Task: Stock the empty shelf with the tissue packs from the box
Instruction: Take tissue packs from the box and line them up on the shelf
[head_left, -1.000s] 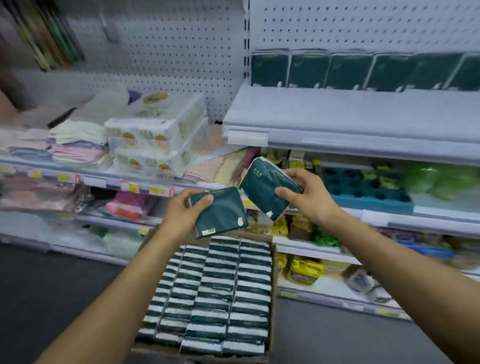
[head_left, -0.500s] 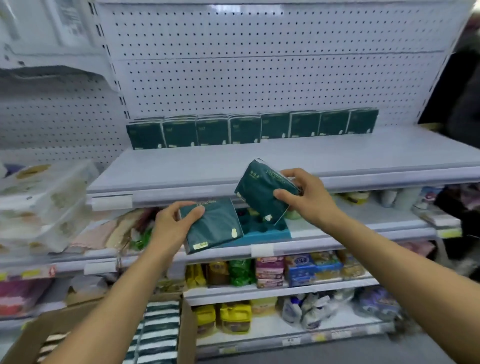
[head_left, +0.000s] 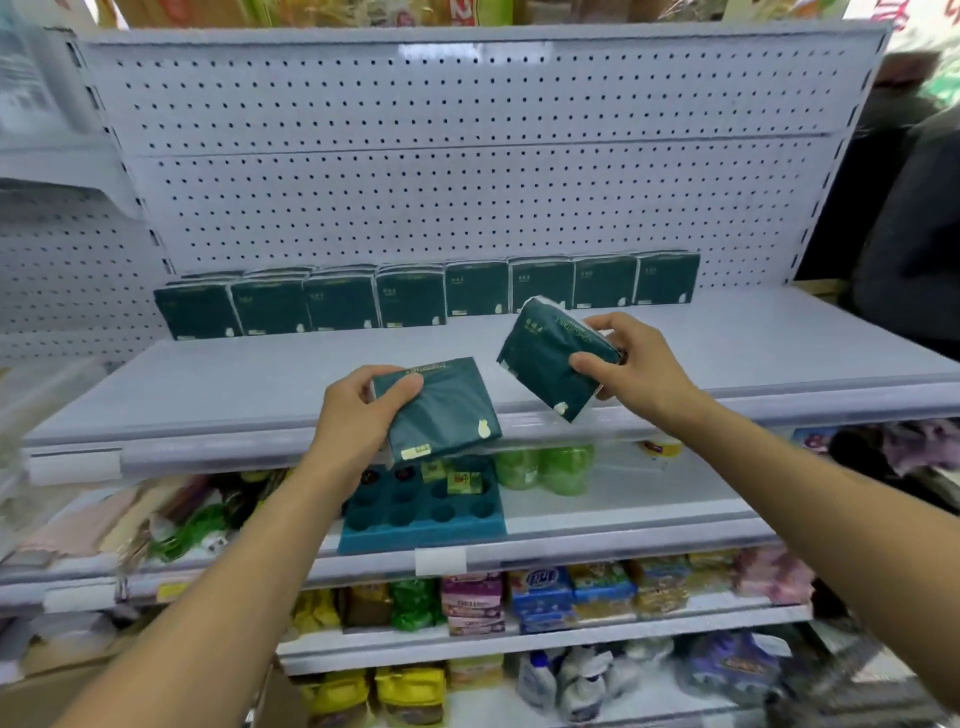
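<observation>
Hands hold one dark green plastic-wrapped tissue pack each, left hand gripping a flat pack, right hand pinching a tilted pack, above the grey metal shelf whose back row of matching packs stands beyond them.

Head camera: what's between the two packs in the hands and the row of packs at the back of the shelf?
Only bare shelf in the head view.
</observation>
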